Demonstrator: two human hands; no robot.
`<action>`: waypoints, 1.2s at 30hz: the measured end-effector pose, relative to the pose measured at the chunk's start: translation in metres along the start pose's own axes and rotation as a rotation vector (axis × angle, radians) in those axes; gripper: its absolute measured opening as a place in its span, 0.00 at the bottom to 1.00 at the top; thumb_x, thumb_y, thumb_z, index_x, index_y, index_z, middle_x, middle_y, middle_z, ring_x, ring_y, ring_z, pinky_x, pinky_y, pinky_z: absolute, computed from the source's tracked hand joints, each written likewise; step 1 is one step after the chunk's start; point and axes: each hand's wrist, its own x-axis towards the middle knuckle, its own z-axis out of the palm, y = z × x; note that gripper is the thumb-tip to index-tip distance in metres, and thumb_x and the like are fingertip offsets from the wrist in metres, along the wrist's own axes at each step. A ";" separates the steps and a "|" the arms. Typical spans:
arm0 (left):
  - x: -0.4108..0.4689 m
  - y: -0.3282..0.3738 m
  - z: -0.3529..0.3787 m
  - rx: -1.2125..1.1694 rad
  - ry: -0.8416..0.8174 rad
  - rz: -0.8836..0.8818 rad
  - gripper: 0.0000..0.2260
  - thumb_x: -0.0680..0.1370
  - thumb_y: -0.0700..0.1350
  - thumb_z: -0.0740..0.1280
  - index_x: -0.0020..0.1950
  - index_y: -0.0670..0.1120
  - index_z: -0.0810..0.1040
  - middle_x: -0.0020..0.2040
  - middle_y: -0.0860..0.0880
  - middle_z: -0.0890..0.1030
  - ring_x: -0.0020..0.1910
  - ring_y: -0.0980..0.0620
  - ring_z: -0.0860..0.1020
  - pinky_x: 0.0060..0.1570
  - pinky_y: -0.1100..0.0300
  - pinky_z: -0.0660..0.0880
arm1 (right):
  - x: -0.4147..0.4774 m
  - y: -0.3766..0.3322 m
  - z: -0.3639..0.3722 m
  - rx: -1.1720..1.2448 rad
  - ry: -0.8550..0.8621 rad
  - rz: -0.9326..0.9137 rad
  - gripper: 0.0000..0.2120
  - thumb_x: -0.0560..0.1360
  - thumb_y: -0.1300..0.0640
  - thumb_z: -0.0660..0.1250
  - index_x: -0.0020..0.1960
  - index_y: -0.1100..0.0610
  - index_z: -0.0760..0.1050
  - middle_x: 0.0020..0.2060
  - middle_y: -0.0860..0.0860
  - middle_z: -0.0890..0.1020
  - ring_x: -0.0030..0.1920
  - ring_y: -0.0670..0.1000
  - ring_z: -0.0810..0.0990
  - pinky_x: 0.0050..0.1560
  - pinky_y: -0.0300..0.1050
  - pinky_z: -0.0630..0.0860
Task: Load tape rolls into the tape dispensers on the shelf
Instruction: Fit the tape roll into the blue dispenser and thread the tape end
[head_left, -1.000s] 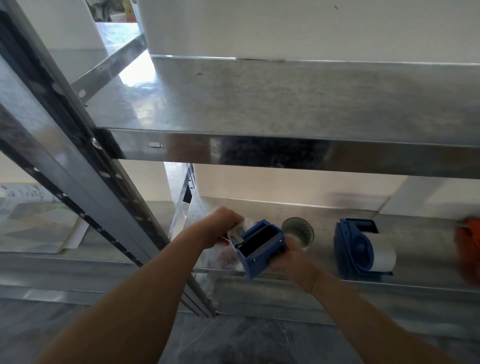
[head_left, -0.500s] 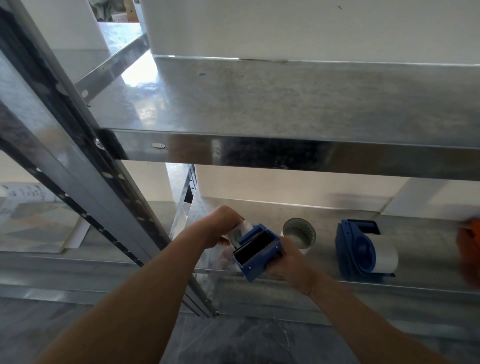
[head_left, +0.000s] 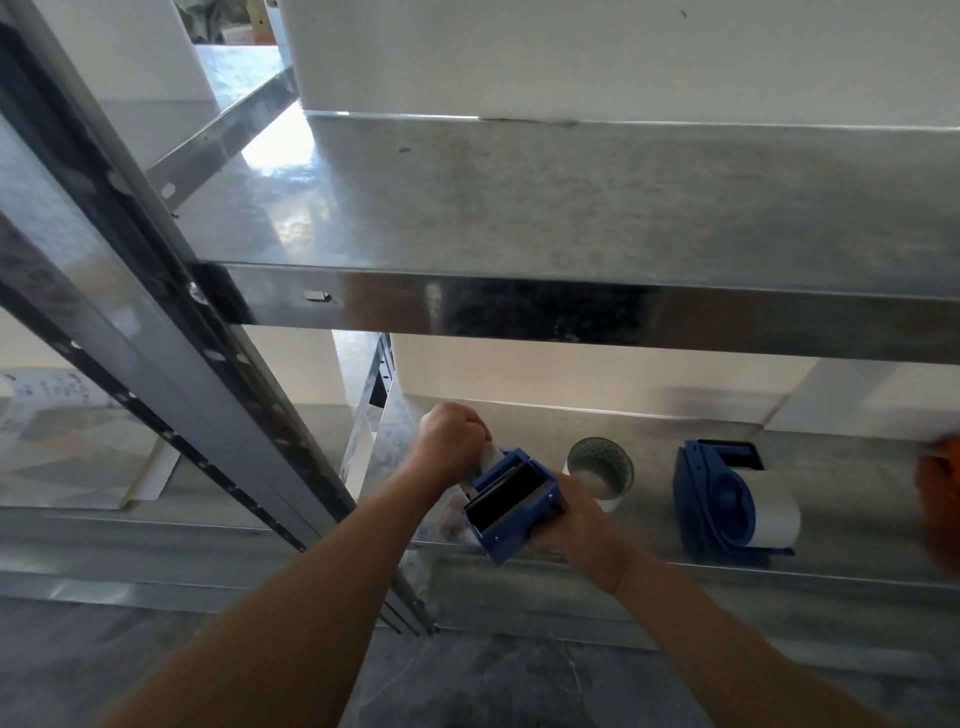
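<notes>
Right hand (head_left: 569, 525) grips the blue dispenser (head_left: 511, 506) by its body, over the shelf (head_left: 652, 457) front edge. Left hand (head_left: 451, 441) is curled round a pale tape roll (head_left: 489, 458) at the frame's side. Judged: light, stiff plastic; the roll is slick, so hold it by the rim.

Soft light from the upper left throws a glare patch on the upper shelf (head_left: 571, 208) and a sheen along its front lip, while the lower shelf (head_left: 649, 447) sits in dimmer shade. The wide lens slants the upright post (head_left: 171, 374) at left, and the orange object (head_left: 940, 493) at the right edge is smeared by blur.
</notes>
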 end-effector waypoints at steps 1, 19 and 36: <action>0.000 -0.002 -0.001 0.010 0.019 0.008 0.13 0.75 0.33 0.59 0.39 0.40 0.82 0.35 0.49 0.80 0.34 0.54 0.76 0.29 0.66 0.69 | 0.000 0.001 0.000 -0.007 0.001 -0.003 0.25 0.70 0.82 0.62 0.46 0.51 0.72 0.41 0.47 0.78 0.41 0.32 0.81 0.43 0.30 0.77; 0.006 -0.015 -0.027 -0.168 -0.265 -0.123 0.05 0.78 0.39 0.68 0.46 0.39 0.81 0.41 0.42 0.80 0.39 0.49 0.78 0.40 0.55 0.78 | 0.004 0.007 -0.002 0.046 0.011 -0.004 0.26 0.70 0.85 0.59 0.46 0.54 0.74 0.40 0.48 0.79 0.40 0.35 0.82 0.41 0.32 0.78; 0.011 -0.015 -0.024 0.034 -0.393 -0.099 0.04 0.79 0.37 0.67 0.50 0.37 0.81 0.44 0.42 0.82 0.40 0.50 0.82 0.42 0.57 0.81 | -0.001 0.016 -0.009 0.131 -0.033 0.031 0.19 0.73 0.78 0.62 0.47 0.53 0.74 0.43 0.51 0.79 0.41 0.35 0.82 0.46 0.35 0.80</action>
